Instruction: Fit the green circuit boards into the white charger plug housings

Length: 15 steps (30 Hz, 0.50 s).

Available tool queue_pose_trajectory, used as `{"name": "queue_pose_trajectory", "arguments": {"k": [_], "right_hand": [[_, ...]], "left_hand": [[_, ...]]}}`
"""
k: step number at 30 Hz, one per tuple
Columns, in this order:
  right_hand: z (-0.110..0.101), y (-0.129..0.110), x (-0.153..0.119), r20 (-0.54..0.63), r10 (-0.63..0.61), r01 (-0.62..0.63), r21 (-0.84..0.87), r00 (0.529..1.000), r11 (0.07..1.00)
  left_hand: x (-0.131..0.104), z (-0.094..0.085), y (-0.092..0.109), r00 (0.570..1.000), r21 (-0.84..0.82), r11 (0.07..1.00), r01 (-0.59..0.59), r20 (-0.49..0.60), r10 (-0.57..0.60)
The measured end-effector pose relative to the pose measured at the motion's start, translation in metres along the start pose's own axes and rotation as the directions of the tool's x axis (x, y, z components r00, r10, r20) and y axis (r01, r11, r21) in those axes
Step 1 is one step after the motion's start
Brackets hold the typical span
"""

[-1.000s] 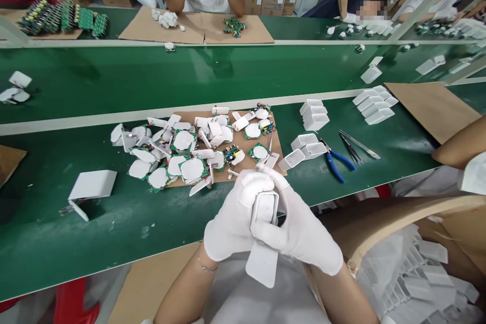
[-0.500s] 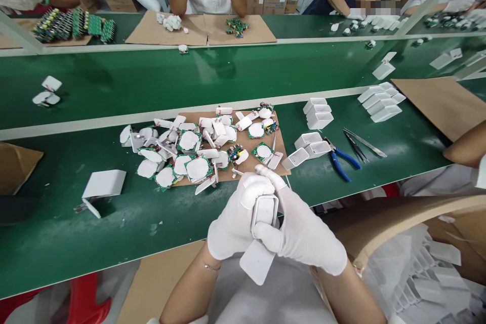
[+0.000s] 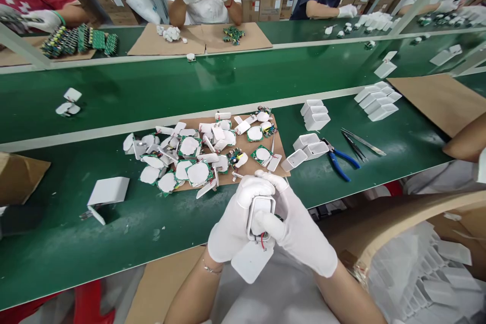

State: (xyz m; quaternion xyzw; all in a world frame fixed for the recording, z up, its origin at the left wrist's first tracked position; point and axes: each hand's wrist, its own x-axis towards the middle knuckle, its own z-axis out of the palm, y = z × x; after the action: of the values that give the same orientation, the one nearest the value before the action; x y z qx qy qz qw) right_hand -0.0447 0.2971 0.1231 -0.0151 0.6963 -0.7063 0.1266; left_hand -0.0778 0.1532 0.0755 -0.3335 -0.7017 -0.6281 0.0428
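Both of my hands wear white gloves and meet above my lap at the bench's near edge. My left hand (image 3: 237,215) wraps round a white plastic housing (image 3: 249,228) from the left. From the right, my right hand (image 3: 299,230) grips the same housing, with its thumb pushed into the open end. Inside the opening a white piece is partly hidden by the thumb. A white end plate (image 3: 252,261) hangs below the opening, joined by short red and dark wires (image 3: 263,241).
On cardboard ahead lies a heap of green circuit boards (image 3: 199,173) with white pads. To its right are open white housings (image 3: 316,121), blue-handled cutters (image 3: 339,162) and tweezers (image 3: 364,143). A finished-looking white case (image 3: 109,191) lies left. Co-workers sit across the green conveyor (image 3: 159,86).
My right thumb has moved into the housing's opening. The end plate has swung slightly left, and its red wire now shows. Parts on the conveyor have shifted right at the left side.
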Motion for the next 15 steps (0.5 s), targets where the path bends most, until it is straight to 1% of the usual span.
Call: {"name": "queue_pose_trajectory", "arguments": {"k": [4,5,9,11,13,15], "right_hand": [[-0.003,-0.002,0.002,0.07,-0.015,0.008,0.088,0.997,0.996],[-0.002,-0.002,0.003,0.066,-0.025,0.017,0.108,0.998,0.994],[0.011,0.002,0.002,-0.072,-0.051,0.059,0.123,0.996,0.991],[0.017,0.007,0.001,-0.108,-0.069,0.085,0.146,0.992,0.986],[0.018,0.011,0.002,-0.088,-0.079,0.095,0.197,0.993,0.976],[0.013,0.012,0.003,-0.004,-0.092,0.09,0.248,0.996,0.965]], "left_hand": [[0.002,0.0,0.003,1.0,0.068,0.998,0.004,-0.024,-0.002],[0.003,0.0,0.003,1.0,0.086,0.996,-0.011,-0.026,0.013],[0.003,-0.001,0.002,0.992,0.105,0.988,-0.116,-0.028,0.119],[0.002,-0.001,0.001,0.993,0.107,0.988,-0.109,-0.032,0.113],[0.002,-0.001,0.002,0.995,0.123,0.989,-0.08,-0.055,0.087],[0.001,-0.002,0.005,0.993,0.172,0.984,-0.053,-0.098,0.071]]}}
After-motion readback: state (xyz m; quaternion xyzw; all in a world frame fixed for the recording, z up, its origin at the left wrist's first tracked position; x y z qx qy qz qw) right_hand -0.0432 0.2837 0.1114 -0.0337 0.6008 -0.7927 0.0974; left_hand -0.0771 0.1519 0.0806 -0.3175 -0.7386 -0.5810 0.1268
